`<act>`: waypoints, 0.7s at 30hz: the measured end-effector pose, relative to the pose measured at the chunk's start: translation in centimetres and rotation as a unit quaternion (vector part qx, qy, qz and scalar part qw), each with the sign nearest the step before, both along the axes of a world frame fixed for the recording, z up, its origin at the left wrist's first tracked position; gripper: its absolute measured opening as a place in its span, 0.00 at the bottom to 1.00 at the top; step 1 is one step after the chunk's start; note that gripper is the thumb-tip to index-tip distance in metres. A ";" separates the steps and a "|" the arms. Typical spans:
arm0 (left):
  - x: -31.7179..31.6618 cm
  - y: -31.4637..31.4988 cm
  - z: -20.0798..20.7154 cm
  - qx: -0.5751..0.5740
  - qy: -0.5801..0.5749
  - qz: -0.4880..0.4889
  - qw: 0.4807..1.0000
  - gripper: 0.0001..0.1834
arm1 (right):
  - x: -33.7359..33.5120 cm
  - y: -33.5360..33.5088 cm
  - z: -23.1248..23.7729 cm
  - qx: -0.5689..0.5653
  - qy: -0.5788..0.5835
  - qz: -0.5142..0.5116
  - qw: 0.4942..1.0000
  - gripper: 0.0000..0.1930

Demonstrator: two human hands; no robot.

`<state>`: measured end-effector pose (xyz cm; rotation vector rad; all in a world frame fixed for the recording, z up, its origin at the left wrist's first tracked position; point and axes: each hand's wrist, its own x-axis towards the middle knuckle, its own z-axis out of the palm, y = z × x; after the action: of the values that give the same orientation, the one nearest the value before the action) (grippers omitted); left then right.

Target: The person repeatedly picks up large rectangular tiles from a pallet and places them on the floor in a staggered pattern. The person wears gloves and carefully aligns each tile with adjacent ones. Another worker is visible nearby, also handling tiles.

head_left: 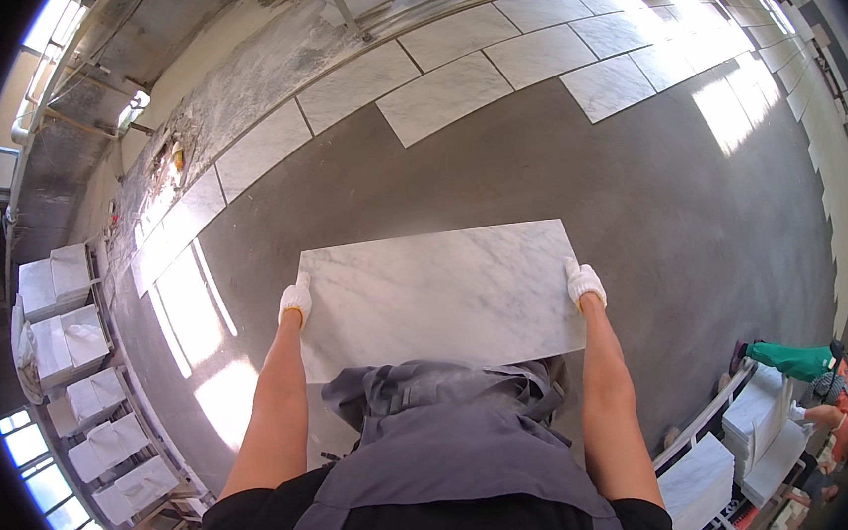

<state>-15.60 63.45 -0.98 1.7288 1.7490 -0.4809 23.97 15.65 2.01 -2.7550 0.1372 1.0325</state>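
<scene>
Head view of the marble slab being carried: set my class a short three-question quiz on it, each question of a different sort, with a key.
1. True or false: the left hand and the right hand grip opposite short edges of the marble slab.
2. What do both hands wear? A bare skin, B white gloves, C black mitts.
3. Fill in: more slabs lie in rows on the grey ____.

Key: 1 true; 2 B; 3 floor.

head view, steeply downward, floor far below
</scene>
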 end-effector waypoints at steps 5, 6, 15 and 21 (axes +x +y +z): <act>-1.8 -1.0 -0.3 -0.009 0.001 0.012 1.000 0.46 | 0.2 0.8 -0.1 -0.012 0.007 0.029 0.999 0.41; -2.1 -1.2 -0.4 -0.011 -0.002 0.011 1.000 0.46 | 0.2 0.8 -0.1 -0.018 -0.006 0.029 0.999 0.41; -0.3 0.3 -0.5 0.009 -0.020 0.011 1.000 0.46 | 1.3 1.3 0.5 -0.002 -0.014 0.013 1.000 0.42; -0.9 0.8 0.4 0.007 -0.034 0.003 0.999 0.46 | 0.5 1.7 0.8 -0.007 -0.038 0.036 0.999 0.42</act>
<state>-16.51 64.21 -0.54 1.7297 1.7130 -0.4033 24.46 17.40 2.81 -2.8260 0.0343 0.9466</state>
